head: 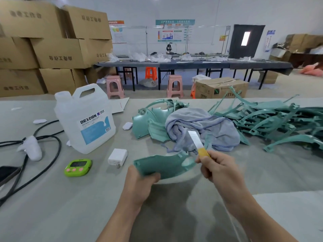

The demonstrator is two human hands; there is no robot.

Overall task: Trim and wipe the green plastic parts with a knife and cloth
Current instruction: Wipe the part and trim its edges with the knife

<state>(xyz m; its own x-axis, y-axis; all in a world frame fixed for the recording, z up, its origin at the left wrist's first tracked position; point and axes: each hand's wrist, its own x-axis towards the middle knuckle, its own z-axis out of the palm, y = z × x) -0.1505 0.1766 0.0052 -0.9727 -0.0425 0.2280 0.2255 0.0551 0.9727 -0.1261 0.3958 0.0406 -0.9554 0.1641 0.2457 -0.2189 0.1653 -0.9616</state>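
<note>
My left hand [139, 182] grips the left end of a curved green plastic part [164, 165], held above the grey table [70, 206]. My right hand [218, 170] holds a knife [197, 143] by its yellow handle, the pale blade pointing up and away, beside the part's right end. Just behind lies a crumpled grey-blue cloth [202, 130]. More green curved panels [148, 123] sit left of the cloth. A big tangle of green strips [272, 119] spreads to the right.
A translucent DEXCON jug [85, 119] stands at left. Near it lie a white charger block [117, 157], a green timer [78, 167], black cables [35, 138] and a phone [7, 173] at the left edge. Cardboard boxes [52, 49], stools and a long table stand beyond.
</note>
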